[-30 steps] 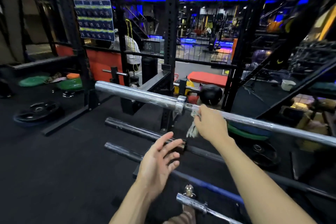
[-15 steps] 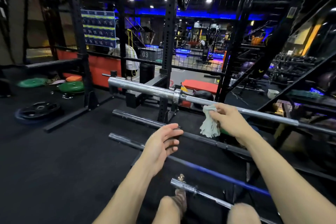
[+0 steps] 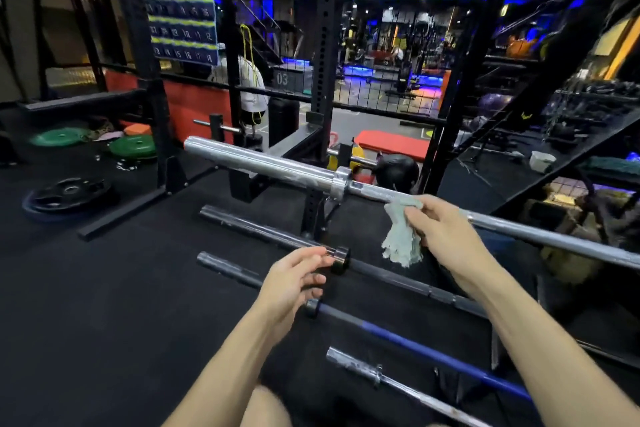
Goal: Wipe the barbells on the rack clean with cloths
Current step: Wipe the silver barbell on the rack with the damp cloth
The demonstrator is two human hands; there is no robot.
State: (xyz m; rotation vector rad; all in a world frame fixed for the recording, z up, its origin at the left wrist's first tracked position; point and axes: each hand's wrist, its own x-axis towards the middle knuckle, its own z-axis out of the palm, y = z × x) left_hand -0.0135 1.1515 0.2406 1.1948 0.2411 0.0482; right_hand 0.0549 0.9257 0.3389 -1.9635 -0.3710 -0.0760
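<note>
Four barbells are lying racked before me; my right hand (image 3: 441, 236) is pinching the cloth (image 3: 401, 236) against the top barbell (image 3: 277, 165) just past its collar. I should be wrapping it round fully, while my left hand (image 3: 294, 282), fingers loose and holding nothing, steadies the sleeve.

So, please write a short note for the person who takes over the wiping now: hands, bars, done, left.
Right hand pinches the cloth against the top silver barbell, just past its collar.
Left hand is open and holds nothing, in front of the dark barbell.
Done: cannot tell.
Left: finish the top bar, then the dark bar, the blue barbell and the short chrome bar.
</note>
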